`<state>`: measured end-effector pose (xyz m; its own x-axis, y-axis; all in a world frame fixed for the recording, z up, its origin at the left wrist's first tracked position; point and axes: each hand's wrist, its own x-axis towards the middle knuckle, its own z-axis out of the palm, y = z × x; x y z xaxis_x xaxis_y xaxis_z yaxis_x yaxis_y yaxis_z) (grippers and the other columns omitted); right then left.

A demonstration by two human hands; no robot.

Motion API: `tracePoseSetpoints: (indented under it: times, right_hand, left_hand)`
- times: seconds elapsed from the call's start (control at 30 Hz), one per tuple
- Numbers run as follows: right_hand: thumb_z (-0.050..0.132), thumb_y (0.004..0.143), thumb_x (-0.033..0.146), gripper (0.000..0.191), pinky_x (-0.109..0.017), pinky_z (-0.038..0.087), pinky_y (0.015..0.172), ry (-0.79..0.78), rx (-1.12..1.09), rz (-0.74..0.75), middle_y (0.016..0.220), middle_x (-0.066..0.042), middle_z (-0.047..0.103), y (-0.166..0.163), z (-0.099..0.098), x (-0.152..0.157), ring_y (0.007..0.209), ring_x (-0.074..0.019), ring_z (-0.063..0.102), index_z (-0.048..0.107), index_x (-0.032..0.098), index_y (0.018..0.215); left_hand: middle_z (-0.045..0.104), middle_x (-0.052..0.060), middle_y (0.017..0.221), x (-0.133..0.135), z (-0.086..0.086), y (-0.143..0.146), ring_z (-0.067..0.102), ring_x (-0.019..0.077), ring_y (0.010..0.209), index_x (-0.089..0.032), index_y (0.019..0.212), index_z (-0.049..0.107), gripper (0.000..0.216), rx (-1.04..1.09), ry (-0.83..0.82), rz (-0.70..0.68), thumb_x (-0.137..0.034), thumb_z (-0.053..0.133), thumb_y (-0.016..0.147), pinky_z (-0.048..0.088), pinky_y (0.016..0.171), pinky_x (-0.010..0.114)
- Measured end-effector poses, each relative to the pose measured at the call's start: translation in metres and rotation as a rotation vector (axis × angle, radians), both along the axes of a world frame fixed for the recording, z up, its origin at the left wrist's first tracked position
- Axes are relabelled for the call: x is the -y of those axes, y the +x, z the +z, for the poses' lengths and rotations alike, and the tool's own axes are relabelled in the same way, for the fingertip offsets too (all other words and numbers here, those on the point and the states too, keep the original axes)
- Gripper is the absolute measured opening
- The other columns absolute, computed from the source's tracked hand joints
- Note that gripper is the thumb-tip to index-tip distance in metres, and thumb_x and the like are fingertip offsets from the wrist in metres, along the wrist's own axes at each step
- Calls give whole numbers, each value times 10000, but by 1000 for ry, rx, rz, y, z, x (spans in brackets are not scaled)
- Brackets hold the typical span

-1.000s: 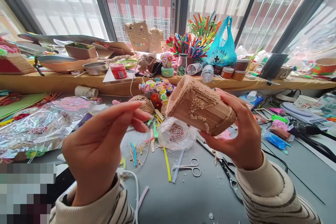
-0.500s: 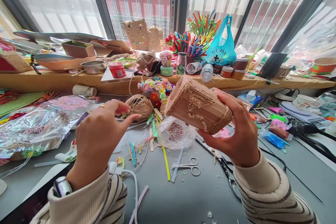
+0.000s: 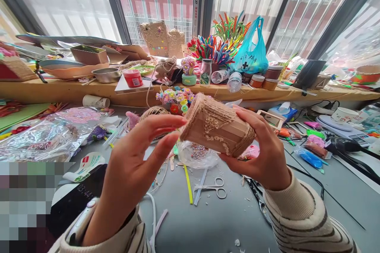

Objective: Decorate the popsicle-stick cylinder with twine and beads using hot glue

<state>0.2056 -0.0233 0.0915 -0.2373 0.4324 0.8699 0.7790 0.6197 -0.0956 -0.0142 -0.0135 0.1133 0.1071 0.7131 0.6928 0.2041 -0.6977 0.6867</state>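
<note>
My right hand (image 3: 261, 148) grips a small tan container (image 3: 215, 128) by its right end, thumb below and fingers above. The container is tilted on its side, with twine wound around both ends and a beaded pattern on its side. At its left end, the thumb and fingers of my left hand (image 3: 145, 146) are stretched out and apart. Those fingertips are at the twine edge, and I cannot tell whether they press on it. Below lies a clear plastic bag of small beads (image 3: 197, 156), partly hidden by the container. A ball of twine (image 3: 152, 112) is mostly behind my left hand.
Small scissors (image 3: 218, 187) and a yellow strip (image 3: 188, 185) lie on the grey table. A phone (image 3: 80, 193) is beside my left wrist. Larger black-handled scissors (image 3: 259, 197) lie under my right arm. A ledge at the back holds jars, pipe cleaners (image 3: 212, 51) and a blue bag (image 3: 251, 53).
My left hand has moved right and its fingertips have come to the container's left end. The container has shifted slightly left and down in my right hand.
</note>
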Motion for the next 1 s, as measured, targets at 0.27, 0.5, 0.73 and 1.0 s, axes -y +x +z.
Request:
tracePoseSetpoints:
  times: [0.27, 0.5, 0.73, 1.0]
  right_hand:
    - [701, 656, 333, 733, -385, 430, 999, -169, 25, 160, 1265, -166, 525, -2, 1, 6, 1184, -229, 490, 384, 113, 1279]
    - [694, 682, 306, 748, -380, 513, 904, -272, -2, 223, 1309, -146, 487, -2, -2, 4, 1197, -229, 478, 338, 155, 1323]
    - [686, 683, 481, 806, -379, 550, 839, -381, -100, 235, 1367, -134, 422, 9, -5, -4, 1208, -235, 471, 310, 221, 1347]
    - [568, 811, 206, 110, -333, 532, 694, -495, 94, 121, 848, -61, 638, 10, -61, 8, 790, -166, 593, 624, 179, 902]
  left_hand:
    - [708, 28, 849, 0, -3, 4, 645, 161, 773, -282, 1033, 674, 265, 37, -220, -299, -344, 457, 894, 529, 649, 226]
    - [649, 24, 662, -6, -10, 7, 600, 163, 605, -239, 806, 705, 310, 50, -299, -297, -437, 473, 865, 516, 533, 245]
    - [679, -1, 689, -12, -5, 13, 664, 177, 870, -192, 767, 696, 227, 471, -440, -122, -319, 533, 862, 566, 765, 282]
    - [708, 14, 836, -14, 2, 12, 592, 203, 1092, -167, 714, 605, 264, 628, -342, -36, -211, 437, 913, 507, 911, 339]
